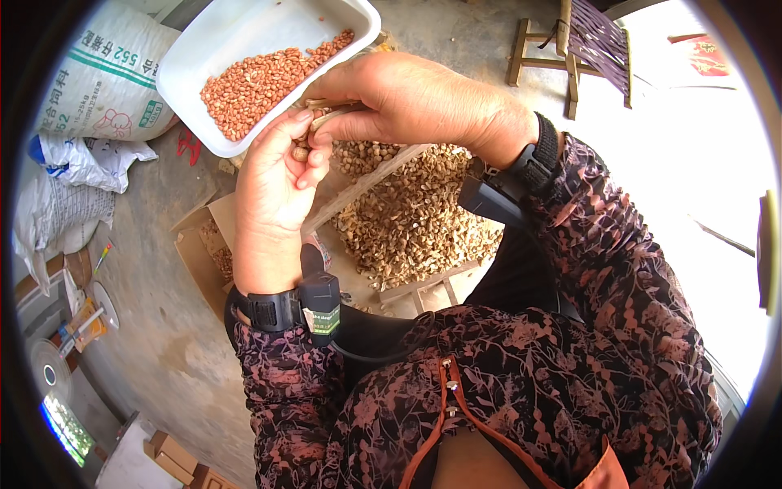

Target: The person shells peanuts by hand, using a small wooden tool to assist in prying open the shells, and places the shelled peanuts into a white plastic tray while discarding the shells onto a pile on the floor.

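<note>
My left hand [281, 167] is curled with its palm up, and the fingers close round a peanut in its shell [300, 153]. My right hand [415, 98] meets it from the right, thumb and fingers pinched on a thin pale strip [332, 114], perhaps wood or bamboo, whose kind I cannot make out. The fingertips of both hands touch there and partly hide what lies between them. Just beyond them, a white plastic tub [269, 28] holds reddish-brown shelled peanuts [257, 85]. Below the hands lies a heap of peanut shells [415, 220].
A wooden bar [366, 186] separates the shells from unshelled peanuts [362, 156]. Left of my left forearm stands a cardboard box [194, 244]. Printed sacks [114, 73] lie at the far left, and a folding stool [599, 45] stands at the far right.
</note>
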`<state>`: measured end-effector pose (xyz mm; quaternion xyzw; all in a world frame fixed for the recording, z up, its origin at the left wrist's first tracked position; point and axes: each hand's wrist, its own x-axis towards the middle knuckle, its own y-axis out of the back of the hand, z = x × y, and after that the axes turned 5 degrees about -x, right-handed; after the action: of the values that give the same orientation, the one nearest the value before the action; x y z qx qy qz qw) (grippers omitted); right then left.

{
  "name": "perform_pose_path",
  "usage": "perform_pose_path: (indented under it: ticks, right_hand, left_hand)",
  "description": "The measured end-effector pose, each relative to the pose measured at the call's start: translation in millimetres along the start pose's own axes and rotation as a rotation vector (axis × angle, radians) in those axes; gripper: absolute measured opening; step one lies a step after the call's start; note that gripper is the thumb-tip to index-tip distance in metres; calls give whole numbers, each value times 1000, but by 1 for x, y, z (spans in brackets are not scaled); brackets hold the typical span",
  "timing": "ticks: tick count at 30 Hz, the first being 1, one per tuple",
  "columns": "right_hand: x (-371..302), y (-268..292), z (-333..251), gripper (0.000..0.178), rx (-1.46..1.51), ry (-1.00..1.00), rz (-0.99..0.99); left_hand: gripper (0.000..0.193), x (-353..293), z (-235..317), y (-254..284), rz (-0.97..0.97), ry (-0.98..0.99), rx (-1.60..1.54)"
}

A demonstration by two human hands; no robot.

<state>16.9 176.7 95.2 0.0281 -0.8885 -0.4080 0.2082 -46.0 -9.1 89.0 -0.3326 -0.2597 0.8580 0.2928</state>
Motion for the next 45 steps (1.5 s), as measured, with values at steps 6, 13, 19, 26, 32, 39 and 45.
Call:
perform_pose_path:
  ticks: [6, 13, 19, 26, 32, 39, 45]
  right_hand:
    - [3, -1, -2, 25, 237, -79, 55]
    - [5, -8, 1, 24, 445, -129, 153]
    - [5, -8, 2, 26, 227, -85, 140]
    - [7, -3, -3, 27, 338, -221, 158]
    - [5, 2, -5, 29, 381, -232, -79]
    - [5, 3, -19, 20, 473, -169, -349]
    - [0, -2, -11, 20, 529, -154, -516]
  left_hand:
    - [18, 0, 0, -2, -58, -16, -139]
    - [17, -4, -4, -3, -162, -7, -164]
    - [21, -5, -1, -4, -67, -71, -67]
    - [21, -3, 1, -1, -105, -65, -86]
    - [25, 11, 23, 14, 113, -185, 50]
    - [29, 45, 97, 56, 274, -501, 86]
    - [39, 40, 82, 64, 170, -359, 55]
